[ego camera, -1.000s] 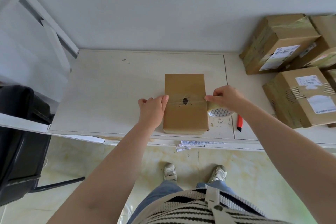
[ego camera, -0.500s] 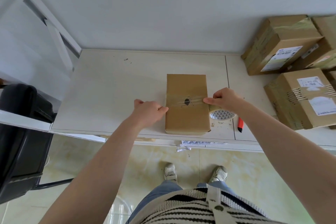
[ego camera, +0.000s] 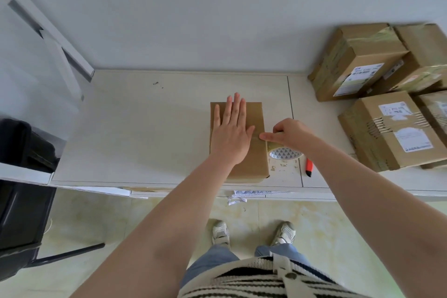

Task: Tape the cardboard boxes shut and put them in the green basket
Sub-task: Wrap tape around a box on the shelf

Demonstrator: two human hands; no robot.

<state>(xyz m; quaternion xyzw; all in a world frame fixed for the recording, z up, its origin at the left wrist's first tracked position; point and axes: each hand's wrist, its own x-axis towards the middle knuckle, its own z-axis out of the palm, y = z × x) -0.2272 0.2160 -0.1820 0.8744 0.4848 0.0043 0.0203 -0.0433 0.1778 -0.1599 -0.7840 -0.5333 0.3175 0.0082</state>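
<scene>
Your right hand grips the roll of tape, fingers curled over its top, with the forefinger stretched out toward nine o'clock and its tip pressed on the right edge of the cardboard box. Your left hand lies flat on the lid of that box, fingers straight and together, pointing to twelve o'clock, thumb spread toward the right hand. That box sits on the white table near its front edge, about the middle of the view, long side running from six to twelve. At three o'clock from the roll, just beside it, lies an orange cutter. Farther out at two to three o'clock stands a stack of taped boxes with shipping labels. At nine o'clock, off the table, is a black chair.
</scene>
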